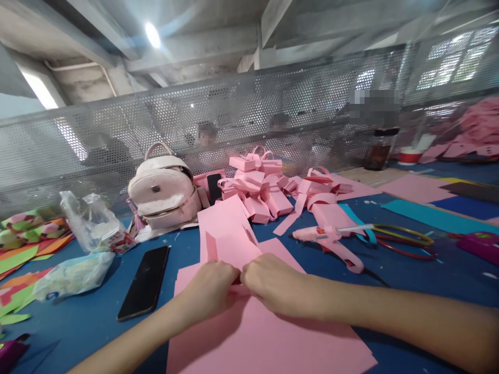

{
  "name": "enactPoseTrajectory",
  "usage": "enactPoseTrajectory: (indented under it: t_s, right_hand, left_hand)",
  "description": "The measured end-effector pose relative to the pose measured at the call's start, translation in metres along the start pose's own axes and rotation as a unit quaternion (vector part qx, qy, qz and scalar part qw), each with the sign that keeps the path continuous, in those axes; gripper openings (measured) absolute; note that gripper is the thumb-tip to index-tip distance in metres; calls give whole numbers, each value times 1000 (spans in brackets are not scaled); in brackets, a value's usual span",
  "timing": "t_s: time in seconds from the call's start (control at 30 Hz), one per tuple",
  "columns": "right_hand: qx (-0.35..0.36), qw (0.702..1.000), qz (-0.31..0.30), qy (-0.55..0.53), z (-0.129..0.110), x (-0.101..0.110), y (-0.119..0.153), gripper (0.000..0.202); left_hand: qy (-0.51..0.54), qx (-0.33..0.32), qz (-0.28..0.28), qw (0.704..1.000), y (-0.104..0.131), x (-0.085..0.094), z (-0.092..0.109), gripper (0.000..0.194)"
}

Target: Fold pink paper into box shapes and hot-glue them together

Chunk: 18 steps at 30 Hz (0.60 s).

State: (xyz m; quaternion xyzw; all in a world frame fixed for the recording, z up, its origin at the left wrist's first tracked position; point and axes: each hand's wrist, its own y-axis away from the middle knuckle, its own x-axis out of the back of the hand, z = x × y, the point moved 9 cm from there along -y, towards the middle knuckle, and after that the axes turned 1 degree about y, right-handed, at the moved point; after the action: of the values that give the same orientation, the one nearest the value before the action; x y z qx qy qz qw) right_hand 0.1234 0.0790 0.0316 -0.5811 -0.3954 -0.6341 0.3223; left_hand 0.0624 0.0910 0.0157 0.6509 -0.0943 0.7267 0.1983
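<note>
Both my hands meet over a stack of pink card sheets (273,345) in front of me. My left hand (216,285) is closed, its fingers curled on a pink paper piece (224,223) with a folded-up flap. Knuckle to knuckle with it, my right hand (275,285) is also closed on that piece. The fingertips and the edge they pinch are mostly hidden behind the hands. Right of my hands lies a pink glue gun (323,235). A black phone (144,283) rests left of the sheets.
Beyond my hands stands a heap of folded pink paper pieces (261,187), beside a pale backpack (167,192). Plastic bags (74,275) and coloured paper (17,259) lie at left. Scissors (405,241) and blue strips (421,217) are at right. A perforated metal screen (234,114) closes the back.
</note>
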Motion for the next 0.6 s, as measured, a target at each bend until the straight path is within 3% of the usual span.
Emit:
enactPoseTrajectory:
  t_s: [0.37, 0.6]
  right_hand:
    - [11, 1000, -1, 5, 0, -10, -9, 25]
    - [-1, 1000, 9, -23, 7, 2, 0, 17]
  left_hand:
    - [-5, -1, 1, 1000, 0, -1, -1, 17]
    - [-39, -19, 8, 999, -1, -10, -1, 13]
